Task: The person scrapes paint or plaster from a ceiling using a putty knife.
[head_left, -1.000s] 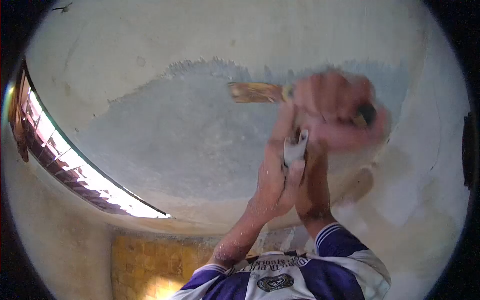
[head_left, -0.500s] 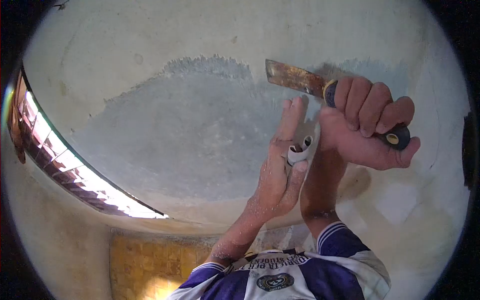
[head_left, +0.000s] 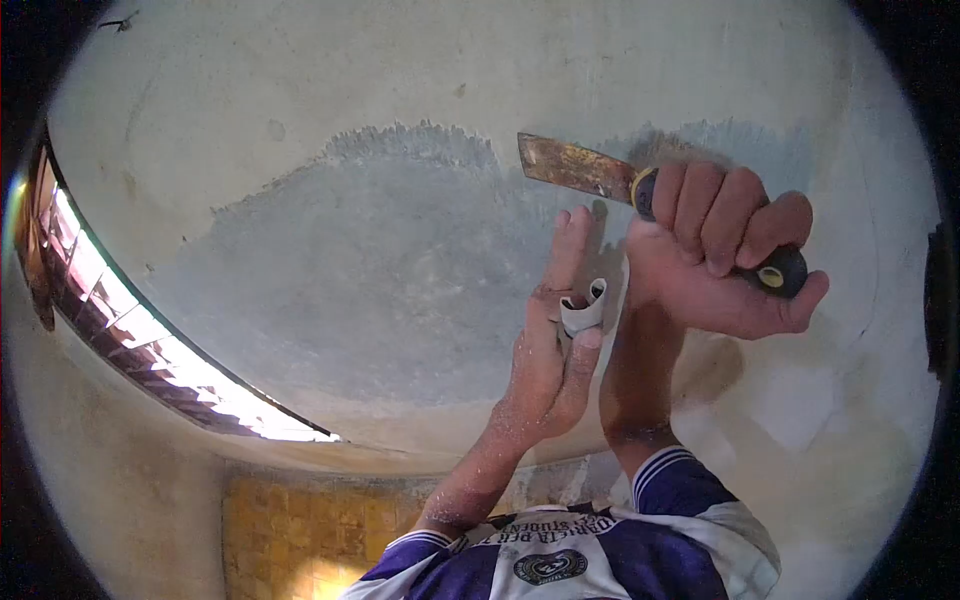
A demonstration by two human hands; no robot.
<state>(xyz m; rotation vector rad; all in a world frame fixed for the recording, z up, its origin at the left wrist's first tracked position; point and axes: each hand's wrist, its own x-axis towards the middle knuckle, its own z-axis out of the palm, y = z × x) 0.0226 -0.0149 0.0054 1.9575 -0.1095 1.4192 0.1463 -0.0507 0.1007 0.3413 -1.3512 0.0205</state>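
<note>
My right hand (head_left: 725, 235) is closed in a fist around the black handle of a scraper (head_left: 575, 165). Its flat, rusty blade points left, in front of the wall. Beside it, my left hand (head_left: 550, 345) is raised with its fingers pointing up. Between its thumb and fingers sits a small curled piece of sandpaper (head_left: 580, 318), pale outside and dark inside. Pale dust speckles the left hand and forearm. Behind both hands is a wall (head_left: 600, 60) with a large rough-edged grey patch (head_left: 370, 240).
A barred window opening (head_left: 150, 330) lets in bright light at the left. Yellowish tiles (head_left: 290, 520) show low down at the left. A dark object (head_left: 938, 300) is at the far right edge.
Both hands have shifted slightly left in view, with the scraper blade a little lower. The sandpaper curl has turned slightly. Both grips stay the same.
</note>
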